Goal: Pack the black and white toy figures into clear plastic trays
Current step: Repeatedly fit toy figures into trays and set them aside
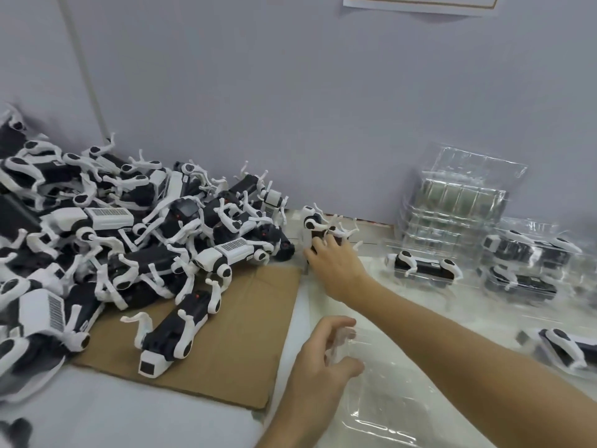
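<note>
- Currently I have the right hand stretched out across the table to a single toy figure, which stands near the wall apart from the big pile. I judge a lone figure is easier to lift than one tangled by its legs in the heap.
- Its fingers are curled over the figure's black body with the thumb on the near side, so I read it as a grip. The white legs stick up past the fingertips.
- My left hand is close to me, pinching the edge of an empty tray between curled fingers and thumb. The fingers are blurred, so I cannot tell how firm the hold is.
- That tray lies flat on the pale table just beside the cardboard sheet. Holding it there should keep the light plastic from sliding when the figure is pressed in.
- More loose figures spill from the pile onto the cardboard, on the left hand's side.
- A stack of trays stands against the wall on the right, and packed trays lie just beyond it, so finished work collects on that side.
- Judging by the pile, most of the packing is not yet done.
</note>
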{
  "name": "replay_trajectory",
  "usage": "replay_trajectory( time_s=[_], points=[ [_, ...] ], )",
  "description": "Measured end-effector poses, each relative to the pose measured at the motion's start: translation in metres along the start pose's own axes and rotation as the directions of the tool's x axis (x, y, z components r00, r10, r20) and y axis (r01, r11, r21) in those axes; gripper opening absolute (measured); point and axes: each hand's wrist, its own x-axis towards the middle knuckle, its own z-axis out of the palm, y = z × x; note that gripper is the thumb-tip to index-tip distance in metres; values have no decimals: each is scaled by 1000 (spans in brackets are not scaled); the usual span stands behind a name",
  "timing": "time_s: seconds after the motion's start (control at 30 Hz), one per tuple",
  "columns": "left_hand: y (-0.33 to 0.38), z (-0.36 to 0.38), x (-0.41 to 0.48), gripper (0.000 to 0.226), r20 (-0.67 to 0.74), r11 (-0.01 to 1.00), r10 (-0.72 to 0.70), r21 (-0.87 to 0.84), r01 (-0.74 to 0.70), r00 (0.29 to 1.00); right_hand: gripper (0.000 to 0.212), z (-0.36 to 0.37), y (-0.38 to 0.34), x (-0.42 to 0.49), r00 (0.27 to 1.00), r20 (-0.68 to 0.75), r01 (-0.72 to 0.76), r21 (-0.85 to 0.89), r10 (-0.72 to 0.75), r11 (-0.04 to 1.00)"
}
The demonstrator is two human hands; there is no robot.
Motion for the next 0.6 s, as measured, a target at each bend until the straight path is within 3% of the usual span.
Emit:
replay_trajectory(
  time_s=[0.17, 0.3, 0.4, 0.47, 0.6],
  points=[
    [0, 2, -2, 49, -1, 1000, 1, 0, -1, 1000, 47, 2, 13, 2, 999, -39, -3, 89, 6, 996],
    [2, 3, -3, 49, 10, 1000, 7, 4, -7, 1000, 30, -16, 32, -7, 992, -127, 52, 402, -1, 914],
    [3, 5, -4, 49, 8, 1000, 16, 7, -16, 1000, 16, -28, 45, -20, 997, -58, 3, 629, 43, 778],
    [3, 5, -5, 49, 7, 1000, 22, 2, -22, 1000, 17, -33, 51, -27, 997, -31, -33, 659, 71, 751],
    [3, 5, -5, 48, 8, 1000, 19, 4, -19, 1000, 21, -32, 53, -33, 962, -16, -218, 558, 272, 801]
  ],
)
